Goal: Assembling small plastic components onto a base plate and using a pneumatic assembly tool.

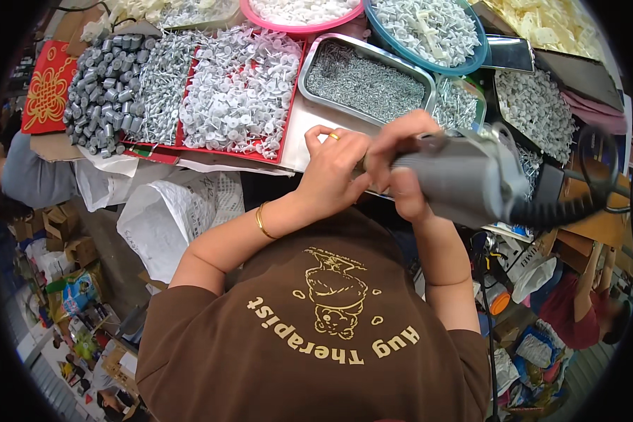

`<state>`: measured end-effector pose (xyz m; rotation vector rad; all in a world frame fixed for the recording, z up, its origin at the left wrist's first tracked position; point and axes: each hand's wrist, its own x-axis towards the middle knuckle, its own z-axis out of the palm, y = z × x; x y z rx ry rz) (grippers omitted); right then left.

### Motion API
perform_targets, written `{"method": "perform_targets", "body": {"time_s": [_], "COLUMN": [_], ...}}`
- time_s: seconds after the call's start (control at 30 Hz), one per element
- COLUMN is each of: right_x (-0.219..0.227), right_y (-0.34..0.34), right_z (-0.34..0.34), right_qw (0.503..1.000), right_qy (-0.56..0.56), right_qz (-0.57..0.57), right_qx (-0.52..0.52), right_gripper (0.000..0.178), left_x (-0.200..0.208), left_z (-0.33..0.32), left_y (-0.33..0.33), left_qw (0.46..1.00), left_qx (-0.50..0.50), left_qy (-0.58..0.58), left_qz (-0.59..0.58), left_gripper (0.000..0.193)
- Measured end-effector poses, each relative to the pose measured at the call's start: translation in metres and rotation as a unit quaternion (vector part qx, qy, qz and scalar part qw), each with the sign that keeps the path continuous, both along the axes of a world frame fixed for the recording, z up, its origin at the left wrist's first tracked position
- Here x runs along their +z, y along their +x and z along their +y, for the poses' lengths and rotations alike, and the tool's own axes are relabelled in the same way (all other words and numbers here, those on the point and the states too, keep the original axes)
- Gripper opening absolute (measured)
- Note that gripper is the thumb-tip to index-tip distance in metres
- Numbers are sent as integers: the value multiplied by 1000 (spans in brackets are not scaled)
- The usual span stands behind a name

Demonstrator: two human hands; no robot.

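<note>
My right hand (pixel 405 158) is wrapped round a grey electric screwdriver (pixel 450 176), its body lying sideways and smeared by motion. A black coiled cord (pixel 559 211) runs from its back end to the right. Close against the tool's front end, my left hand (pixel 334 169) has its fingers curled together at the table's near edge. What those fingers pinch, if anything, is hidden behind them. Just beyond both hands stands a metal tray (pixel 366 81) of small screws. Left of it, a red tray (pixel 239 91) holds white round-headed plastic pieces with pins.
Grey cylindrical caps (pixel 109 91) are heaped at the far left. A pink basin (pixel 302 24) and a blue basin (pixel 429 35) hold white parts at the back. White plastic bags (pixel 172 218) hang below the table's left edge. Another person (pixel 584 302) is at the right.
</note>
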<state>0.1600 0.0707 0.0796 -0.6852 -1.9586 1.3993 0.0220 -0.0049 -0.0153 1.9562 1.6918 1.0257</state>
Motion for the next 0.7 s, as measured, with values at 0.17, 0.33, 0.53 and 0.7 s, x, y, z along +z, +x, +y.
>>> {"method": "perform_targets", "body": {"time_s": [0.17,0.33,0.53,0.7], "right_x": [-3,-24,-5,17], "right_y": [23,29,33,71], "right_z": [7,17,15,96], "right_qw": [983,992,974,871], "right_qy": [-26,24,-52,57], "right_qz": [179,120,212,225], "right_qx": [-44,3,-58,-432], "right_gripper": [45,47,53,43], "left_x": [9,10,3,0], "left_z": [-2,4,4,7], "left_y": [4,4,1,-3], "left_qw": [999,999,998,991], "left_qx": [21,12,-21,-59], "left_qy": [30,33,54,117], "left_qz": [-28,-13,18,-31], "left_gripper": [34,35,41,50]}}
